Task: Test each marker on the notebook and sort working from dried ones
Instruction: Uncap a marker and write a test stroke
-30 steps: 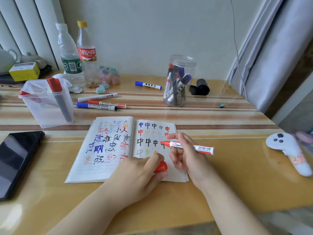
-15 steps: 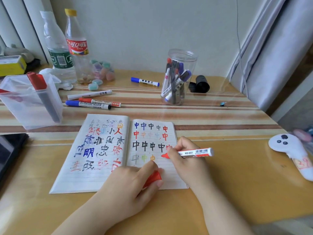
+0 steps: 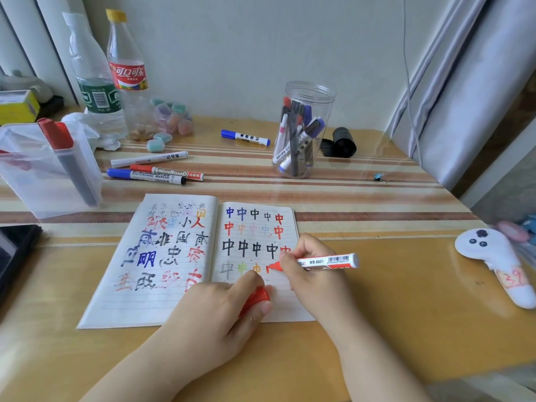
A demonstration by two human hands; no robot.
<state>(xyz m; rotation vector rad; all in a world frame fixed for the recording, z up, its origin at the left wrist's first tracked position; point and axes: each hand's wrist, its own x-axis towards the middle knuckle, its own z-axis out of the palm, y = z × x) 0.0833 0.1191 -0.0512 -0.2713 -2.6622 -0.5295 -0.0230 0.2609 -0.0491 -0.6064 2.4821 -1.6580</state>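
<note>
Table (image 3: 406,300) with notebook (image 3: 162,285), jar (image 3: 304,132)

I count four loose capped markers on the table: three grouped at 10 o'clock (image 3: 155,169), one blue (image 3: 245,137) at 12. One uncapped red marker (image 3: 316,262) in my right hand (image 3: 316,280), one red cap (image 3: 256,297) in my left hand (image 3: 220,317). Two bottles (image 3: 110,76) at 11. One jar (image 3: 303,129), one bin (image 3: 49,169), one notebook (image 3: 185,256).

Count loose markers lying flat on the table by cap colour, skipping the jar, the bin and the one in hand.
Blue cap: 2
Red cap: 1
White, cap colour unclear: 1
Total: 4
</note>
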